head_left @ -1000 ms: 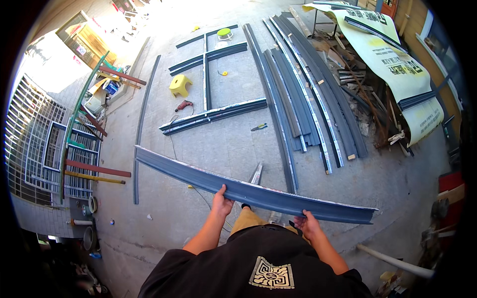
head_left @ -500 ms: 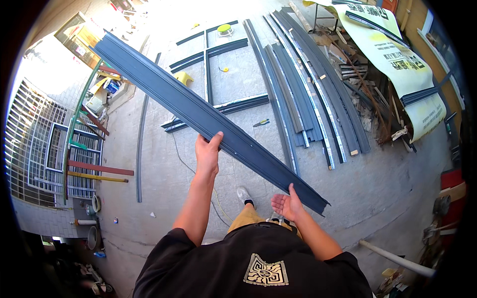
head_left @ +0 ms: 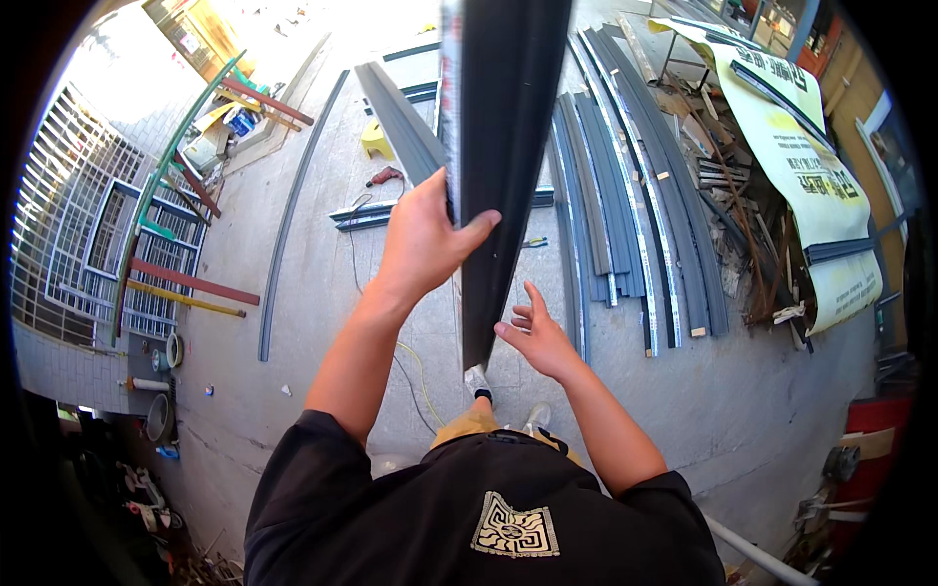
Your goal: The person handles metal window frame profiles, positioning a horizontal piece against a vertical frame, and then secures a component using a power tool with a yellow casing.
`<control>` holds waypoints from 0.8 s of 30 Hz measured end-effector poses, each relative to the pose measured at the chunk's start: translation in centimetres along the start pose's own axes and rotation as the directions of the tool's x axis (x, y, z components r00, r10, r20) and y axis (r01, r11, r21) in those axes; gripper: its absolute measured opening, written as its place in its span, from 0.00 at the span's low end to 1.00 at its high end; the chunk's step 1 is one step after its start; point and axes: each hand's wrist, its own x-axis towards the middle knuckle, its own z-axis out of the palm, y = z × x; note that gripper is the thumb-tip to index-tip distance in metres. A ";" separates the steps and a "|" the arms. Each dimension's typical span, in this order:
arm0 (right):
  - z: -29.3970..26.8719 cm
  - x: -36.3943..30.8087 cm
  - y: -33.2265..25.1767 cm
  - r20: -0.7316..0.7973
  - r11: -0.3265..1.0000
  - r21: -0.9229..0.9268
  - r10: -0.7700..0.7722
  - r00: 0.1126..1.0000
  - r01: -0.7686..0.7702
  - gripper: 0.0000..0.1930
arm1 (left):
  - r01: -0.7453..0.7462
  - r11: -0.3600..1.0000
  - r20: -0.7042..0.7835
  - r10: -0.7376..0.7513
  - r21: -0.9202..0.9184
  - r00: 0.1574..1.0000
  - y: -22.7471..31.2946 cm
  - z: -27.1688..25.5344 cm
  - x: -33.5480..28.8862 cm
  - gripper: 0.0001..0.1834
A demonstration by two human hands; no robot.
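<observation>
My left hand (head_left: 426, 239) is closed around a long dark grey metal profile (head_left: 512, 117), the thumb lying across its face. The profile now stands steeply in front of me; its far end runs out of view at the top. Its lower end is close to my shoe (head_left: 476, 379). A lighter grey length of profile (head_left: 403, 122) slants up leftward from behind my left hand; whether it belongs to the same piece I cannot tell. My right hand (head_left: 539, 337) is open beside the lower part of the profile, fingers apart and holding nothing.
Several long grey profiles (head_left: 611, 195) lie on the floor to the right, beside a scrap pile (head_left: 747, 210) and a printed banner (head_left: 821, 176). Ahead are a frame bar (head_left: 366, 217), a drill (head_left: 384, 177) and a yellow stool (head_left: 375, 142). A cable (head_left: 356, 259) crosses the floor. A green rail (head_left: 147, 200) stands left.
The profile has swung from a diagonal across my view to nearly upright, its lower end moving left toward my shoe. My left hand has kept its grip; my right hand has risen slightly, still open.
</observation>
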 end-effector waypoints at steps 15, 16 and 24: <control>9.5 -1.8 3.7 -0.051 0.942 0.337 0.024 0.998 -0.005 0.26 | -0.094 0.995 0.098 0.091 0.026 0.991 -2.9 11.0 -6.4 0.13; 9.9 -2.2 4.0 -0.052 0.943 0.334 0.035 0.998 -0.015 0.26 | -0.088 0.996 0.102 0.085 0.018 0.991 -2.7 10.8 -6.4 0.13; 16.7 -5.9 0.6 0.122 0.729 0.601 0.321 0.939 -0.327 0.19 | -0.093 0.994 0.338 0.067 0.060 0.939 -3.9 4.8 -9.5 0.20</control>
